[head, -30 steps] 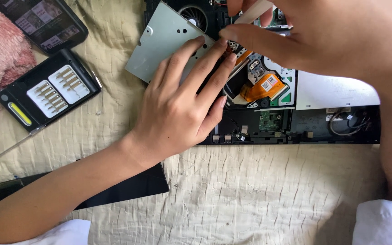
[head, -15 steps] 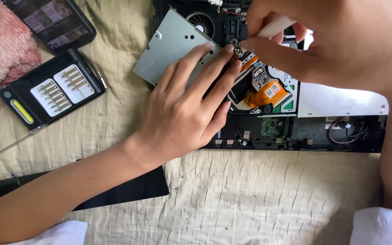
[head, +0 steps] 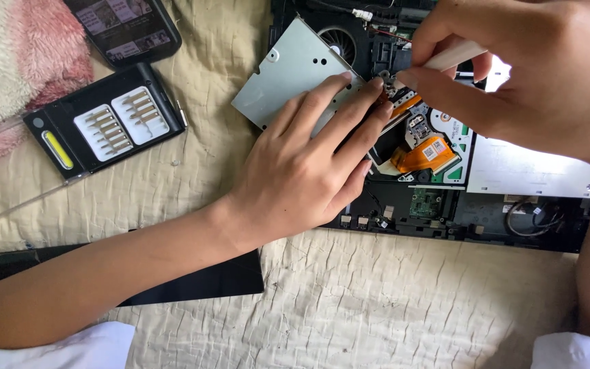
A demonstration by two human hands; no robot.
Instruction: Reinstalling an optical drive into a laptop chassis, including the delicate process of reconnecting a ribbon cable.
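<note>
An opened black laptop base (head: 486, 225) lies on a beige cloth, its inner parts bare. A silver metal drive cover (head: 288, 75) rests tilted over its left part, next to an orange flat cable (head: 421, 154) and a round fan (head: 339, 37). My left hand (head: 308, 164) lies flat on the cover, fingertips pressing at its right edge. My right hand (head: 513, 68) pinches a white tool (head: 455, 55) whose tip meets the parts just past my left fingertips.
A black case of screwdriver bits (head: 104, 126) lies open at the left, with a phone (head: 124, 27) above it and a pink and white fluffy blanket (head: 15, 68) at the far left. A flat black panel (head: 192, 280) lies under my left forearm.
The view has shifted, so the laptop and the bit case sit lower and further right. My right hand has brought the white tool down closer to my left fingertips. My left hand stays on the cover.
</note>
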